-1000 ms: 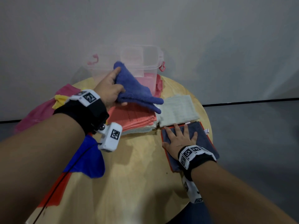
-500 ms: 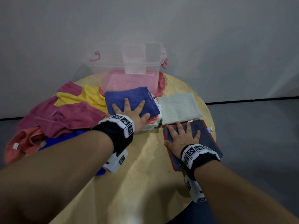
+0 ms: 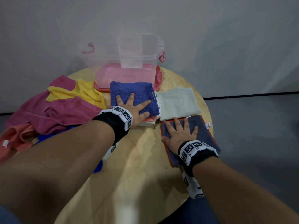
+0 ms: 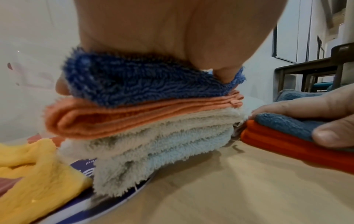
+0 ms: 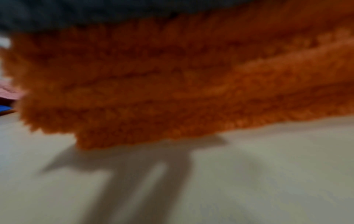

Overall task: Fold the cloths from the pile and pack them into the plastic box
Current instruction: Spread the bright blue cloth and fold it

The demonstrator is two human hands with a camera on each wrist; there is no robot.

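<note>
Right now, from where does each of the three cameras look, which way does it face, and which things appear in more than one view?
Head: worn high, facing forward and down at the round table; both forearms show, left hand flat on the blue cloth, right hand flat on the grey cloth.
Left wrist: low at table level, facing the folded stack side-on; the palm presses the blue cloth.
Right wrist: near the tabletop, blurred, facing the orange cloth; no hand shows.
Shared: blue cloth, head and left wrist; orange cloth, both wrists.
</note>
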